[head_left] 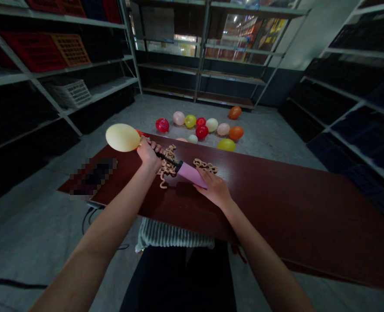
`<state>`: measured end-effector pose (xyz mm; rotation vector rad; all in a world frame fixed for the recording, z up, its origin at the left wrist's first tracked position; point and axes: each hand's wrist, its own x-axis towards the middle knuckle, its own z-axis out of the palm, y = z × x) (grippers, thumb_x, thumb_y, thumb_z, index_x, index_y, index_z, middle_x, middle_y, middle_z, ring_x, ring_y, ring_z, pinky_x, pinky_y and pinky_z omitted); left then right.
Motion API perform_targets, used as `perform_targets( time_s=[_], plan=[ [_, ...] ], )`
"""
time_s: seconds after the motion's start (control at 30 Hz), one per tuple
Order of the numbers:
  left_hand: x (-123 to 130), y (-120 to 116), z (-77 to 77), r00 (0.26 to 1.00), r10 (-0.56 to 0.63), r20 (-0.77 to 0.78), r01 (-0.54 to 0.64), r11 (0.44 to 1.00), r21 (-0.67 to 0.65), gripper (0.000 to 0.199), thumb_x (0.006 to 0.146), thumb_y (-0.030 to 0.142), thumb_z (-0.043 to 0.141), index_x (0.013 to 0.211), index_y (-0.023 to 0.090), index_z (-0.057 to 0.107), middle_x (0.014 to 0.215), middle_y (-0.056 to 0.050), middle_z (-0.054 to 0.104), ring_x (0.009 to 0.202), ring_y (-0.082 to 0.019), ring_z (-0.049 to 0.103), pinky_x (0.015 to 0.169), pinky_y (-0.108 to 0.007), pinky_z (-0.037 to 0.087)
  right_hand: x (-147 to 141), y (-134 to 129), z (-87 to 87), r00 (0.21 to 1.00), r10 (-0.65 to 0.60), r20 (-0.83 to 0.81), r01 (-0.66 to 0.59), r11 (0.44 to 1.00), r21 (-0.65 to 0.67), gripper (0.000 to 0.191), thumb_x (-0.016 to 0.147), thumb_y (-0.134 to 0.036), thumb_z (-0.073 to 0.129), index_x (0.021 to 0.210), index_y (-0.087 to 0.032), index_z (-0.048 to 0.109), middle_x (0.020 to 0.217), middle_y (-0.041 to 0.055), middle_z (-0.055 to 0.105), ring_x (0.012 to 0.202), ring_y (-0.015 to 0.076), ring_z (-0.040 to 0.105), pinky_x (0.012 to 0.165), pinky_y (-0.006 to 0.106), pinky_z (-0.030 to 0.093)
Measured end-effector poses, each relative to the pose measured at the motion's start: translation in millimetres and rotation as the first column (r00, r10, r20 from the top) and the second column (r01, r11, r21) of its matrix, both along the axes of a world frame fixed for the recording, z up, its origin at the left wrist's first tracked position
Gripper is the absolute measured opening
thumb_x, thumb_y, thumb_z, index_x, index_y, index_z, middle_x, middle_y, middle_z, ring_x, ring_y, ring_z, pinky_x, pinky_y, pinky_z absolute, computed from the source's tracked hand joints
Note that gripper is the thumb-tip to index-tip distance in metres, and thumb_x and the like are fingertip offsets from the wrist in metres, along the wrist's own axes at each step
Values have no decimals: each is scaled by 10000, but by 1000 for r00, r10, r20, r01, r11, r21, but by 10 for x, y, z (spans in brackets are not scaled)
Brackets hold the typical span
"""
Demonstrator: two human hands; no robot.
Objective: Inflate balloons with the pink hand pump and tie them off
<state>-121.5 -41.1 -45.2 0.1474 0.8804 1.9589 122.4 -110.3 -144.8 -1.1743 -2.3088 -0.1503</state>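
A partly inflated pale yellow balloon [123, 138] sticks out to the left of my left hand [149, 154]. That hand is closed around the balloon's neck and the dark end of a balloon pump [192, 174]; the join between them is hidden by my fingers. The pump's black rod shows between my hands. My right hand [214, 187] wraps the pink barrel, which slants down to the right above the table. Behind the pump lies a heap of tan curly links [169, 161], and a shorter tan chain [205, 165] rests just beyond my right hand.
The dark red table [276, 199] extends far right. A blurred-out dark object [96, 177] lies at its left end. Something red [142, 133] sits by the left hand. Several inflated balloons [201, 131] lie on the floor beyond. Shelves [113, 89] with crates stand around.
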Motion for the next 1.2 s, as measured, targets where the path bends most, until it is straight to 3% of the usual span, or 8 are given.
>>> perform_targets(
  time_s=[0.17,0.3,0.43,0.6,0.97,1.07,1.2],
  plan=[
    [-480,83,184,998,50,-23,-49,998,40,379,1005,313,516,688,209,335,476,92,277,335,-57,269,371,-201,228,-7,6,-10,999,37,-7,-37,998,55,565,955,-392,645,1477,-241,487,1295,108,705,1099,265,712,890,384,589],
    [-593,132,299,997,65,-46,-62,995,74,464,970,434,607,676,213,323,479,83,278,344,-64,278,368,-208,233,-7,20,-24,996,67,-53,-64,997,50,570,948,-377,652,1474,-239,480,1297,104,706,1098,256,715,897,381,592],
    [-434,162,355,993,67,-101,-59,995,85,541,946,535,639,673,209,304,476,88,256,351,-57,271,374,-201,232,21,39,-25,994,10,-109,-5,999,40,545,914,-364,677,1423,-239,531,1253,93,728,1020,247,737,853,366,599],
    [-121,240,347,992,49,-113,-41,997,72,536,1025,516,515,657,197,291,464,89,248,347,-51,247,368,-192,216,58,67,-26,981,-78,-176,77,997,-14,525,880,-398,688,1374,-260,573,1212,69,747,962,240,746,828,351,596],
    [896,152,-58,968,-196,-156,213,971,105,564,960,513,637,604,199,333,440,79,258,343,-59,237,361,-213,207,75,70,17,951,-179,-253,151,980,-126,532,869,-394,707,1364,-244,581,1303,83,710,1043,263,738,880,359,598],
    [914,110,-30,971,-182,-155,199,975,101,579,965,517,627,588,201,320,431,75,263,335,-63,240,355,-222,200,84,72,19,954,-173,-244,140,979,-147,554,871,-392,715,1384,-244,565,1323,78,701,1085,261,727,904,358,595],
    [741,62,35,977,-159,-145,173,981,92,597,966,509,624,576,205,290,422,72,257,323,-64,250,347,-221,193,59,83,-10,975,-86,-204,60,989,-132,613,898,-399,702,1458,-254,499,1366,61,679,1146,247,705,945,358,588]
  ],
)
